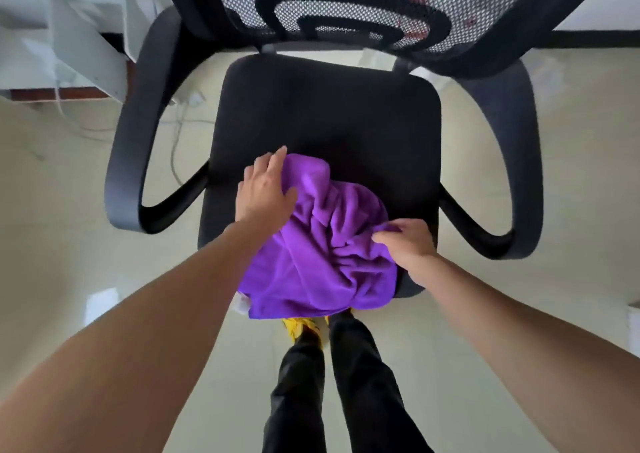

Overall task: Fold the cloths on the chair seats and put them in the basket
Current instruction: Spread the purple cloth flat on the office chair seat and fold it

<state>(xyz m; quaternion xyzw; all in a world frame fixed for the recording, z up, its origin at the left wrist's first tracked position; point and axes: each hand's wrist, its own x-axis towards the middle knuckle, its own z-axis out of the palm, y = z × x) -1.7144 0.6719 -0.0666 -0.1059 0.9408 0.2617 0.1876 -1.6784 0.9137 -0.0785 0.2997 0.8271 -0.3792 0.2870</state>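
Observation:
A crumpled purple cloth [322, 255] lies on the front half of a black office chair seat [329, 113], its lower edge hanging over the seat's front. My left hand [265, 189] rests on the cloth's upper left part, fingers curled into the fabric. My right hand [407, 244] pinches a fold at the cloth's right side. No basket is in view.
The chair has a mesh backrest [346, 5] at the top and two curved black armrests, the left one [131, 133] and the right one [512, 161]. My legs and yellow shoes [301, 328] stand just before the seat. White furniture [69, 36] and cables lie at the far left on the pale floor.

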